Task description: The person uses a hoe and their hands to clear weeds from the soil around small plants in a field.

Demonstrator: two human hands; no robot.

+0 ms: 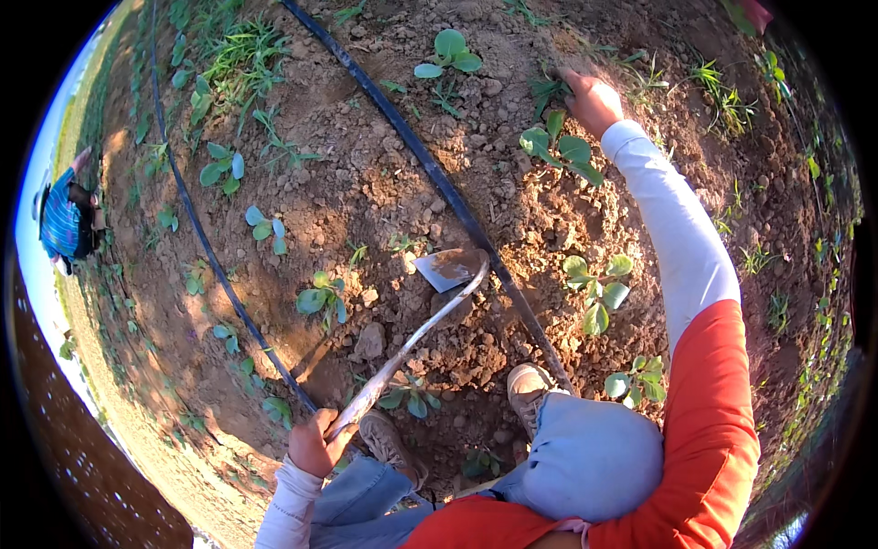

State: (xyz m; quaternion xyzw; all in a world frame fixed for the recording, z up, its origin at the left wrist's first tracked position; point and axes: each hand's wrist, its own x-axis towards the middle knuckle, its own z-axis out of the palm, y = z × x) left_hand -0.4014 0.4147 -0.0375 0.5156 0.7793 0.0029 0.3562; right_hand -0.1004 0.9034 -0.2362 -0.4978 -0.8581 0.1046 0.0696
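Note:
My left hand [319,442] grips the wooden handle [374,386] of a hoe near its end. The hoe's metal blade [449,267] rests on the soil beside a black drip irrigation hose [418,147], soil stuck to its upper part. Stretched far out to the upper right, my right hand [595,101] is down at the ground with its fingers closed at a small green weed [547,89]. The fingertips are partly hidden. Just below that hand grows a broad-leaved seedling [564,147], and another seedling [597,291] stands nearer to me.
A second black hose [206,240] runs along the left. Broad-leaved seedlings [322,298] and grass tufts [247,58] dot the cloddy soil. My shoes [531,394] are among the plants, close to a seedling [413,398]. Another person [65,216] is bent over at the far left.

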